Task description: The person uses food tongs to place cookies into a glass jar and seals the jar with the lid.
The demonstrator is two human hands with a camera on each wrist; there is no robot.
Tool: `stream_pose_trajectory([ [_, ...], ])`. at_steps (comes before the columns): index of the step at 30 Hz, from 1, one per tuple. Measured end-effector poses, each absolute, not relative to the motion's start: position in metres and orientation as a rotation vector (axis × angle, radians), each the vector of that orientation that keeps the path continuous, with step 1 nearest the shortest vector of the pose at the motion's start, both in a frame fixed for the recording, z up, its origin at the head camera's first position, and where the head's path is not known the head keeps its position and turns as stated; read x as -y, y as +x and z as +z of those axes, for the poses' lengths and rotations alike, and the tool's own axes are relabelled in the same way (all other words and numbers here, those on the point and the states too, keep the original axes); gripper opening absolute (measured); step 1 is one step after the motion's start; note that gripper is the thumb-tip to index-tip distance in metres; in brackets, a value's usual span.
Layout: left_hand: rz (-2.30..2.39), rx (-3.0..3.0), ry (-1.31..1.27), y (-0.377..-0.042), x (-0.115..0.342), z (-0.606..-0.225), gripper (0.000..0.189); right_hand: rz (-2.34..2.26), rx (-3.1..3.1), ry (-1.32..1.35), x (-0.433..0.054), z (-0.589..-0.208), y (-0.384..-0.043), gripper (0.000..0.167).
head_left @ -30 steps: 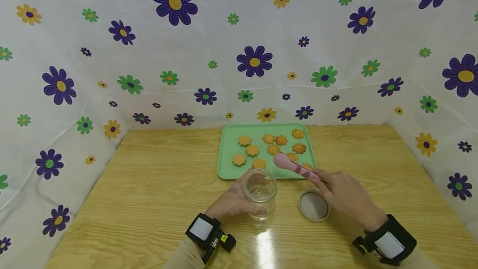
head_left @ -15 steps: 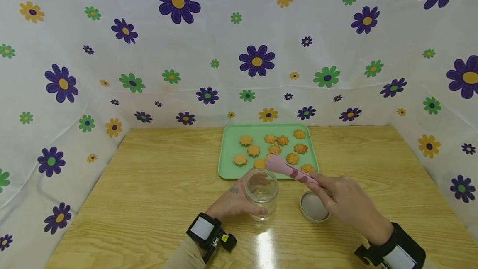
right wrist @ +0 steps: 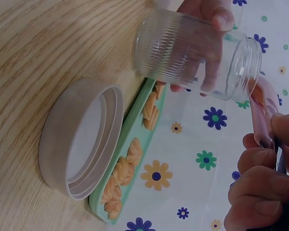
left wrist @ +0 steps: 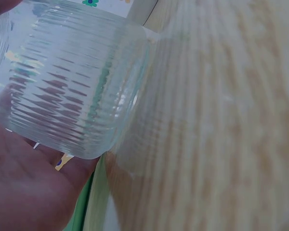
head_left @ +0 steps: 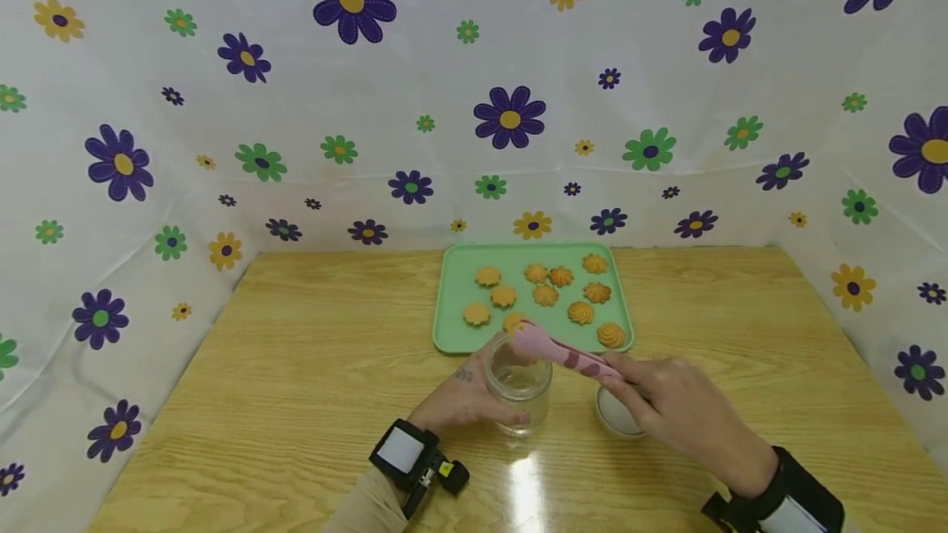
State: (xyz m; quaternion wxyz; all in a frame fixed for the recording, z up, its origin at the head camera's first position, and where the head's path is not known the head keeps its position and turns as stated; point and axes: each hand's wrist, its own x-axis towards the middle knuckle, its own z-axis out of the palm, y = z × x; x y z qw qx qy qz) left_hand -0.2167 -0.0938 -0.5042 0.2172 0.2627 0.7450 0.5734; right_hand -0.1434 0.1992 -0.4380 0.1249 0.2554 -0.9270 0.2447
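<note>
My left hand (head_left: 462, 398) grips a clear ribbed glass jar (head_left: 522, 401), its thumb on the near side. The jar stands upright on the table, its mouth uncovered. In my right hand (head_left: 677, 405) is a pair of pink tongs (head_left: 566, 354), held over the jar's rim. Between the tongs' tips, the right wrist view shows part of a brown cookie (right wrist: 256, 94). Behind the jar lies a mint-green tray (head_left: 453, 334) with several cookies (head_left: 581, 312) spread over it. The left wrist view shows the jar's ribbed side (left wrist: 62, 82) against my fingers.
A round pale lid (right wrist: 74, 139) lies on the wooden table (head_left: 318, 352), inner side up, right of the jar and partly under my right hand in the head view. A white flower-print cloth (head_left: 415, 39) encloses the table's back and sides.
My right hand has brought the tongs left and nearer, from above the tray to the jar's mouth. My left hand and the jar have stayed put.
</note>
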Motion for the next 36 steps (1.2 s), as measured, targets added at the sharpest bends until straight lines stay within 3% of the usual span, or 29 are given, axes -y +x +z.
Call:
stream_pose_trajectory([
  [9,1.575,-2.08,0.708,-0.2175,0.0933,-0.5023,0.116,0.667,2.666,0.799,-0.1982,-0.4341,-0.1417,0.027],
  [19,1.621,-1.99,0.763,-0.2185,0.0927,-0.503,0.106,0.608,2.665,0.854,-0.1961,-0.4305,-0.1398,0.022],
  [36,1.659,-1.944,0.757,-0.2199,0.0931,-0.5054,0.095,0.557,2.677,0.882,-0.1966,-0.4303,-0.1394,0.032],
])
